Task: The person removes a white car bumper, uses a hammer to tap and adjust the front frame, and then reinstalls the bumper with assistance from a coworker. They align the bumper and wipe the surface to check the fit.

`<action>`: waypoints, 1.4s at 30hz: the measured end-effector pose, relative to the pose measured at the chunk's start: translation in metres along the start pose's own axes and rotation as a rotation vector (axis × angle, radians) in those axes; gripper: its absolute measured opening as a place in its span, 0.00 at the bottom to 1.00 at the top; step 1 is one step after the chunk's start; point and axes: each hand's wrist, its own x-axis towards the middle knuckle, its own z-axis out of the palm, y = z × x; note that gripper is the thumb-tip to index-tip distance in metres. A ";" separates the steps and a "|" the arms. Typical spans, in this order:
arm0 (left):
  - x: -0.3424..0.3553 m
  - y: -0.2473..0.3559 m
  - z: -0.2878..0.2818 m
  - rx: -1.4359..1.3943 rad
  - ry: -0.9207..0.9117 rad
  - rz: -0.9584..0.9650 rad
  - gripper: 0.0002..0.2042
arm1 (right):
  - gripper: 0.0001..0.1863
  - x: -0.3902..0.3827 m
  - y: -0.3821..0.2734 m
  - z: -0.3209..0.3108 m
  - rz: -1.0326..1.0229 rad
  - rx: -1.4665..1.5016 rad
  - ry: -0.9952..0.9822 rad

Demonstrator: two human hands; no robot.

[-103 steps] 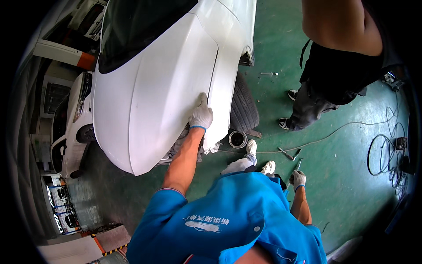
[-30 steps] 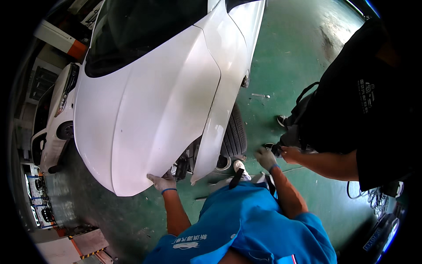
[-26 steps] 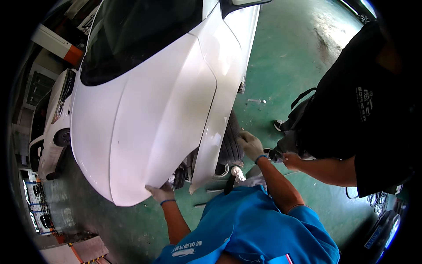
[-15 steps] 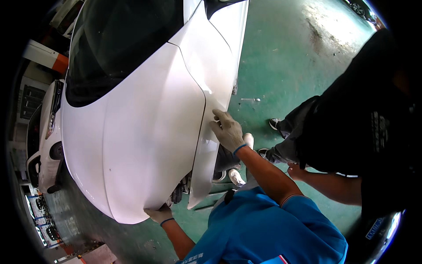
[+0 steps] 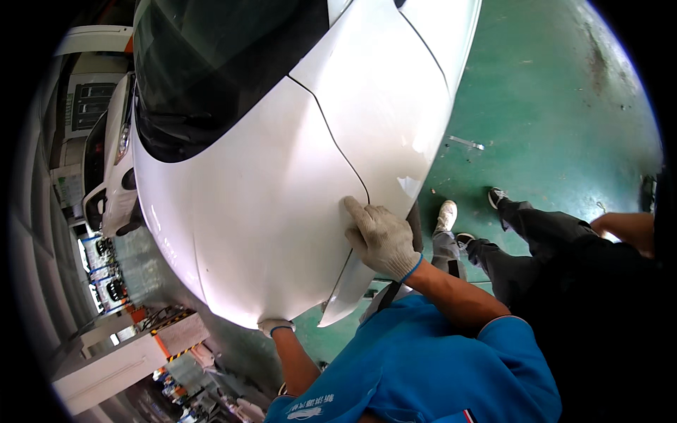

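Note:
A white car hood [image 5: 233, 204] lies in front of me, the dark windshield [image 5: 218, 70] beyond it. Alongside runs the white front fender [image 5: 381, 113], parted from the hood by a dark curved seam. My right hand [image 5: 384, 240], in a pale knitted glove with a blue cuff, rests over that seam, its index finger stretched onto the hood and nothing held. At the hood's front edge is my left hand [image 5: 276, 326], gloved too; its fingers are hidden, so their grip does not show. The fender's front tip sticks out beside the hood corner.
A person in dark clothes [image 5: 592, 310] stands close on my right. White shoes [image 5: 446, 215] show beside the fender. A small metal strip [image 5: 467, 143] lies on the green floor [image 5: 536, 120]. Another white car [image 5: 116, 169] and an orange-edged beam [image 5: 113, 366] are at left.
My right hand has moved from the fender onto the hood seam. My left hand stays at the hood's front edge, less of it showing. The view has shifted, moving the car rightward.

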 end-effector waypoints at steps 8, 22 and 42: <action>-0.012 0.002 0.019 0.053 0.101 0.006 0.29 | 0.35 0.025 0.005 -0.022 0.002 0.114 -0.282; -0.009 -0.002 0.019 0.112 0.181 0.015 0.30 | 0.38 0.071 0.001 -0.043 0.159 0.262 -0.329; 0.072 -0.021 -0.016 0.507 0.147 0.190 0.31 | 0.46 0.064 -0.022 -0.029 0.323 -0.042 -0.484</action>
